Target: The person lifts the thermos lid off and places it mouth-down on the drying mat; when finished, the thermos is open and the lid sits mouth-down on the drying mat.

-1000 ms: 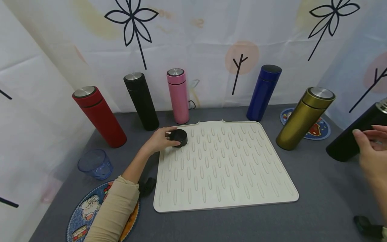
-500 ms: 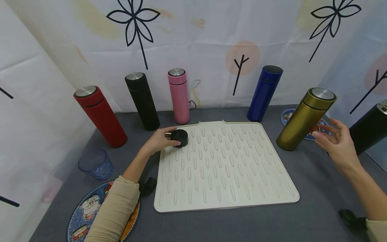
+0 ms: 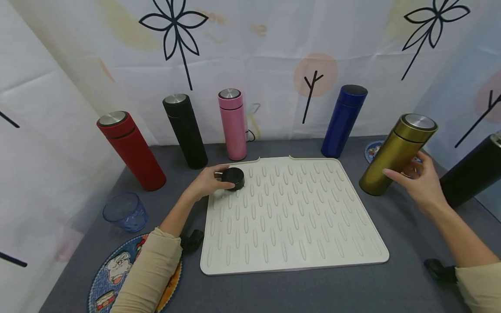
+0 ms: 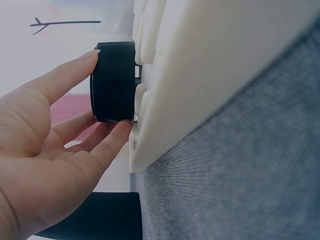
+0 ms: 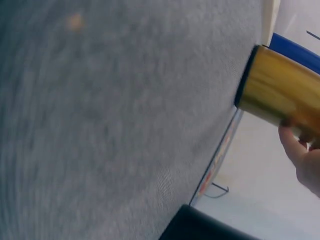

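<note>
In the head view, my left hand (image 3: 207, 180) holds a squat black puck-shaped object (image 3: 234, 178) on the far left corner of the cream ridged mat (image 3: 297, 256). The left wrist view shows the thumb on one side of this black object (image 4: 115, 82) and fingers on the other. On the right, my right hand (image 3: 424, 187) reaches to the gold flask (image 3: 391, 154), which stands on the table. Its thumb lies over the flask's near side in the head view. From the right wrist, the fingers (image 5: 295, 147) show at the flask's edge, partly cut off and blurred.
Red (image 3: 131, 150), black (image 3: 185, 130) and pink (image 3: 232, 126) flasks stand behind and left of the mat. A blue flask (image 3: 344, 121) is at the back right. Another black flask (image 3: 471, 171) stands by my right wrist. A blue glass (image 3: 125, 212) and a patterned placemat (image 3: 103, 278) lie left.
My right hand has left the black flask on the far right and moved left to the gold flask. The left hand keeps its hold on the black object in the same place.
</note>
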`<move>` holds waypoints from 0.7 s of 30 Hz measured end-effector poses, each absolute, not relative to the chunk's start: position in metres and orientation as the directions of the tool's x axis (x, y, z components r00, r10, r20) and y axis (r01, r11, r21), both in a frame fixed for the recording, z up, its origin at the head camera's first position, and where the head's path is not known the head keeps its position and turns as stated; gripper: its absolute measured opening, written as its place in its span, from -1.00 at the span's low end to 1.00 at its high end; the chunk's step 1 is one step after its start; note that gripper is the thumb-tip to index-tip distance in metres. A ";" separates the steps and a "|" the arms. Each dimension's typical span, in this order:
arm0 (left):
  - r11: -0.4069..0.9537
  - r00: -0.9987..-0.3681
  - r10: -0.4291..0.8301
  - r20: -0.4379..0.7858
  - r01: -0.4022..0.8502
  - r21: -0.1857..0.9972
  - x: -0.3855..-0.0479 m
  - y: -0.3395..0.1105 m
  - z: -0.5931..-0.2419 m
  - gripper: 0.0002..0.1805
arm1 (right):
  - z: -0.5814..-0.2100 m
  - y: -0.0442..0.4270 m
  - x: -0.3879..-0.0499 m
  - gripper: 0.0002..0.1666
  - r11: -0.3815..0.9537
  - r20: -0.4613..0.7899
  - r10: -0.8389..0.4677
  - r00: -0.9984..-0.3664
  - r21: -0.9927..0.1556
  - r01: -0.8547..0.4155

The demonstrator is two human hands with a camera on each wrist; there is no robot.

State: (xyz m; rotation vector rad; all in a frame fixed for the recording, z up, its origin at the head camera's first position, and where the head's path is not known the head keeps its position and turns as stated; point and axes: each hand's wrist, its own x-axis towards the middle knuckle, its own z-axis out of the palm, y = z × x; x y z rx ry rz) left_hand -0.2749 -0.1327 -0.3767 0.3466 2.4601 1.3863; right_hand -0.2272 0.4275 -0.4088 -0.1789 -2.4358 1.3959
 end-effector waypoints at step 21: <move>0.514 -0.926 0.354 -0.128 0.079 0.854 -0.275 -0.133 -0.378 -0.18 | -0.371 0.376 -0.210 -0.07 0.490 0.215 0.270 -0.939 -0.870 -0.058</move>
